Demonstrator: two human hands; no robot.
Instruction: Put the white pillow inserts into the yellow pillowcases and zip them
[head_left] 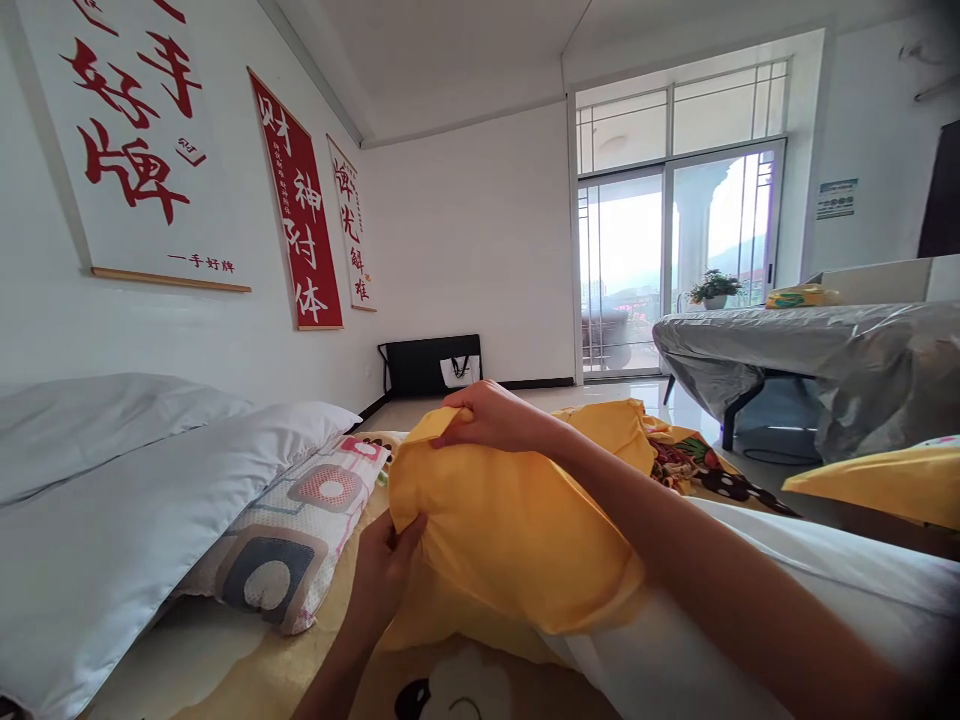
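The yellow pillowcase (510,520) is gripped at its lower near corner by the left hand (386,565) and pinched at its top edge by the right hand (487,415), on the bed (247,670). The case is largely pulled over the white pillow (750,600); the near end remains uncovered.

white pillow (675,660) mostly hidden inside yellow pillowcase (510,530)

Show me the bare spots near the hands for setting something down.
Free: the bedsheet strip between the patterned pillow and the left hand. Crowded: the yellow cover, pinched by both hands, right hand on top, fills the middle.
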